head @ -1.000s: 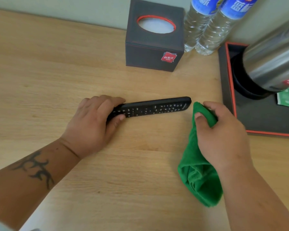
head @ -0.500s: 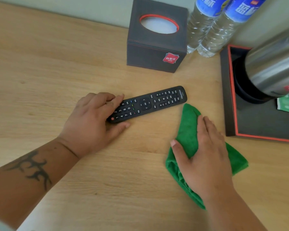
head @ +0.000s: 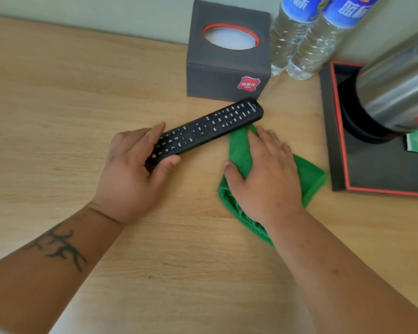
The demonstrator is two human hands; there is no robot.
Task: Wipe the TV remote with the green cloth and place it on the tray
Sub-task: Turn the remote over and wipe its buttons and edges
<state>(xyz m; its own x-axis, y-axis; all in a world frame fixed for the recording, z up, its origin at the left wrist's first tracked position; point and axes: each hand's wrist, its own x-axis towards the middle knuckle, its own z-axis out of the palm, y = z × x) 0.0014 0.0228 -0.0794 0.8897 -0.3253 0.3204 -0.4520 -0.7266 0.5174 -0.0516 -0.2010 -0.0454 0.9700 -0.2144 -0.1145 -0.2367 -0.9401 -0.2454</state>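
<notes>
Head view: remote (head: 208,130) gripped by left hand (head: 133,169), cloth (head: 239,150) pressed flat-fingered by right hand (head: 266,174) beside it, so the tissue box (head: 227,66) could get bumped.

A single head-worn view looks forward and steeply down on a wooden table (head: 58,104) from close above. Both forearms enter from the near edge, with the hands near mid-frame. The far wall shows only as a thin strip along the top. The wide lens bends the edges, and a tray (head: 372,174) is cut off at right.
</notes>
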